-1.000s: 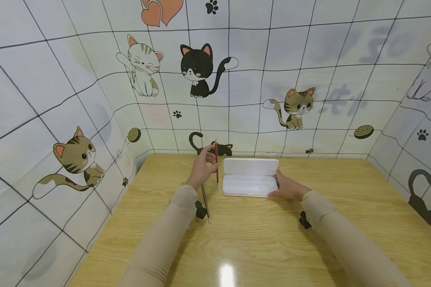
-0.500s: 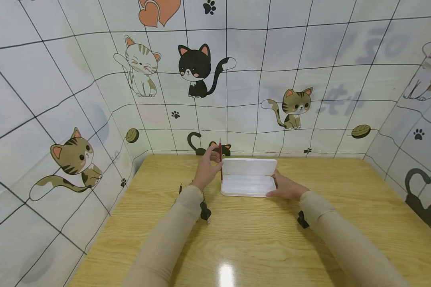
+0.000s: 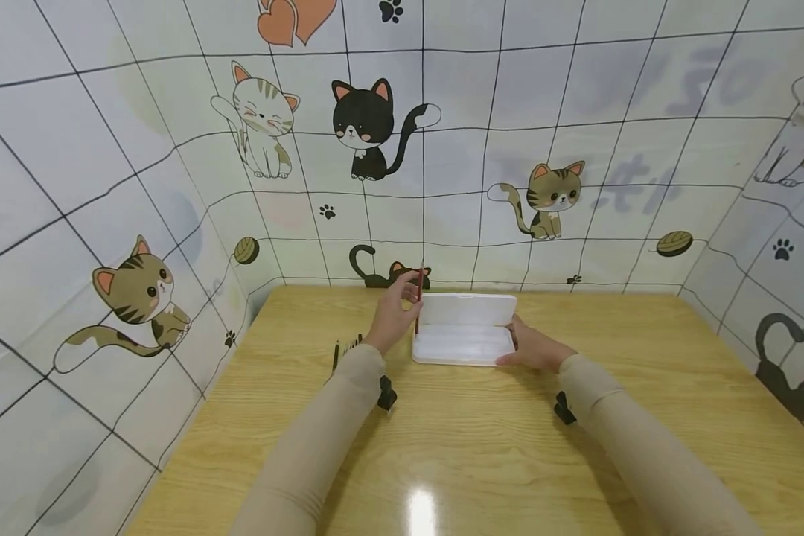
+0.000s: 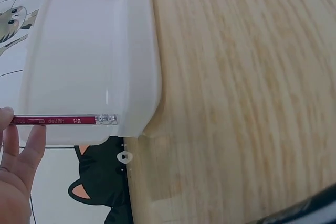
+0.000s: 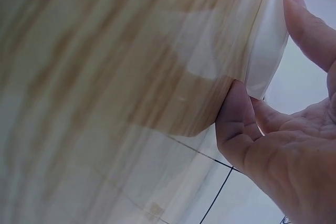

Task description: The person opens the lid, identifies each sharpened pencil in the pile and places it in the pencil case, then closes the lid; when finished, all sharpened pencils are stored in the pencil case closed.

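Observation:
A white plastic case (image 3: 465,330) lies open at the far middle of the wooden table (image 3: 469,454), its lid raised toward the wall. My left hand (image 3: 407,299) pinches a red pencil (image 3: 418,301) and holds it nearly upright, tip down, at the case's left end. In the left wrist view the red pencil (image 4: 63,120) lies across the case (image 4: 89,61), with my fingertips (image 4: 23,150) on it. My right hand (image 3: 532,350) grips the case's right end. In the right wrist view its thumb (image 5: 239,124) and a finger (image 5: 310,24) flank the case's edge (image 5: 270,35).
Several dark pencils (image 3: 347,348) lie on the table left of my left forearm. Walls covered in cat-print sheeting (image 3: 375,126) close in the table at the back and both sides. Bare wood stretches in front of the case.
My left hand has carried the red pencil to the right, from beside the case to its left end. The right hand has stayed on the case.

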### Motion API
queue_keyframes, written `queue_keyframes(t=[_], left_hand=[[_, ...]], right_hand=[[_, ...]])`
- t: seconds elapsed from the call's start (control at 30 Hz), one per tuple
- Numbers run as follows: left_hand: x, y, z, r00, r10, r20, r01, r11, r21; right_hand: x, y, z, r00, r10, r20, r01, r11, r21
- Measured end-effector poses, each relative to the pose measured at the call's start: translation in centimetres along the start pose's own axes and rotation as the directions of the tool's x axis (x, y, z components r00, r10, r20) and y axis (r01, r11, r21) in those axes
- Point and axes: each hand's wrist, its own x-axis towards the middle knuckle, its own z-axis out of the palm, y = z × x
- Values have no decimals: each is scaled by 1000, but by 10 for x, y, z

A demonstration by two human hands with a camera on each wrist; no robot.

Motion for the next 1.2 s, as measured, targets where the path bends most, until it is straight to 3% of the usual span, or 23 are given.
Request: queue_keyframes(t=[0.2, 0.4, 0.8, 1.0, 1.2], left_hand=[[-5, -7, 9, 999, 33, 31, -35, 996, 78], [-5, -15, 14, 995, 98, 19, -100, 992, 74], [-4, -7, 24, 976, 149, 160, -172, 975, 141], [-4, 2, 23, 960, 142, 243, -202, 949, 242], [5, 7, 34, 920, 96, 379, -256, 881, 398]], right_hand=[[-2, 2, 2, 999, 36, 16, -36, 999, -4], [-1, 8, 4, 1000, 4, 6, -4, 1000, 21], [-4, 6, 2, 1000, 14, 6, -15, 1000, 20], [1, 2, -1, 1000, 20, -6, -20, 999, -38], [0, 3, -1, 1000, 5, -20, -6, 999, -38]])
